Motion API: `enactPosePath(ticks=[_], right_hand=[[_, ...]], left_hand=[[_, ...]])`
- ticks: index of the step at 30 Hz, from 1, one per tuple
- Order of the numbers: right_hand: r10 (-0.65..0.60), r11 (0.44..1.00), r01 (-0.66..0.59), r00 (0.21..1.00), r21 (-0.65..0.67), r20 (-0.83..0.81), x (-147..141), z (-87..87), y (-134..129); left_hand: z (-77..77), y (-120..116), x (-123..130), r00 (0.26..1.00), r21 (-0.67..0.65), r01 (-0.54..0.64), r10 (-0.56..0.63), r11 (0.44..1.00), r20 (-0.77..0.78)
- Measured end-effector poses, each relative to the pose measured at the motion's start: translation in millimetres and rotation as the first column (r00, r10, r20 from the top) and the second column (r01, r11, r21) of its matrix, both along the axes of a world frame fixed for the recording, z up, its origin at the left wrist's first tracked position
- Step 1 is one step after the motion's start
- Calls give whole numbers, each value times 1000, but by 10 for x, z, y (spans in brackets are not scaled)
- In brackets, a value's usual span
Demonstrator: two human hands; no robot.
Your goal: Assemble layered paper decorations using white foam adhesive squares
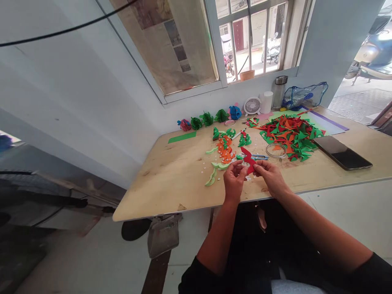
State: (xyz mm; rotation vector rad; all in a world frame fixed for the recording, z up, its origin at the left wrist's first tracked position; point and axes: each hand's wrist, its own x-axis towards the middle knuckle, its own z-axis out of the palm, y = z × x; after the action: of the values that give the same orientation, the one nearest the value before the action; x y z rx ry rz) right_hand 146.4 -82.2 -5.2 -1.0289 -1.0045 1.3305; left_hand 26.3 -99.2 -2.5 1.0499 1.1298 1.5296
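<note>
Near the table's front edge, a red curved cut-out (248, 157) is held between both hands. My left hand (235, 177) pinches its lower left side with thumb and fingers. On the right side of the piece, my right hand (269, 173) grips it the same way. Just behind the hands lies a blue-handled tool (260, 157), partly hidden. Orange curved pieces (225, 149) with small white bits lie to the left, and light green pieces (211, 177) are beside my left hand. A green piece with white dots (244, 139) rests behind the red one.
A pile of red, orange and green scraps (294, 134) covers the right, with a tape roll (276, 150) before it and a black phone (343, 153) beside it. Along the wall stand green paper ornaments (207, 119), a white fan (252, 106) and a glass bottle (279, 93).
</note>
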Motion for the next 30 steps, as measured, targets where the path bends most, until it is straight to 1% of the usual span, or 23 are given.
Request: enactPosePath(ticks=[3, 6, 9, 13, 15, 19, 22, 24, 26, 28, 30], right_hand=[[-29, 999, 29, 999, 13, -37, -12, 4, -43], [-24, 999, 26, 999, 39, -36, -20, 28, -106], [-25, 998, 26, 1000, 48, -16, -16, 60, -164], [-29, 999, 29, 1000, 46, -3, 2, 74, -204], [-26, 999, 26, 1000, 44, -11, 11, 60, -209], [-11, 1000, 11, 999, 12, -38, 16, 7, -199], [2, 1000, -3, 999, -5, -49, 10, -18, -185], [8, 1000, -8, 999, -4, -41, 7, -23, -175], [13, 1000, -13, 1000, 0, -27, 8, -28, -167], [22, 1000, -22, 1000, 3, -17, 12, -37, -164], [43, 999, -43, 999, 2, -13, 11, -50, -167]], left_hand=[[-23, -103, 3, 995, 56, 45, -40, 997, -91], [-6, -176, 21, 976, 105, 91, -67, 990, -207], [10, -206, 41, 957, 131, 80, -40, 988, -287], [-8, -220, 59, 957, 158, 51, -3, 986, -292], [-27, -227, 62, 947, 172, 40, 18, 984, -321], [-61, -236, 47, 903, 208, 29, 63, 978, -424], [-69, -233, 35, 884, 242, 25, 91, 970, -459], [-69, -230, 34, 885, 243, 21, 96, 970, -456], [-74, -226, 38, 903, 221, 15, 82, 975, -422], [-92, -220, 43, 945, 170, 25, 32, 985, -327], [-122, -214, 40, 983, 98, 53, -34, 994, -181]])
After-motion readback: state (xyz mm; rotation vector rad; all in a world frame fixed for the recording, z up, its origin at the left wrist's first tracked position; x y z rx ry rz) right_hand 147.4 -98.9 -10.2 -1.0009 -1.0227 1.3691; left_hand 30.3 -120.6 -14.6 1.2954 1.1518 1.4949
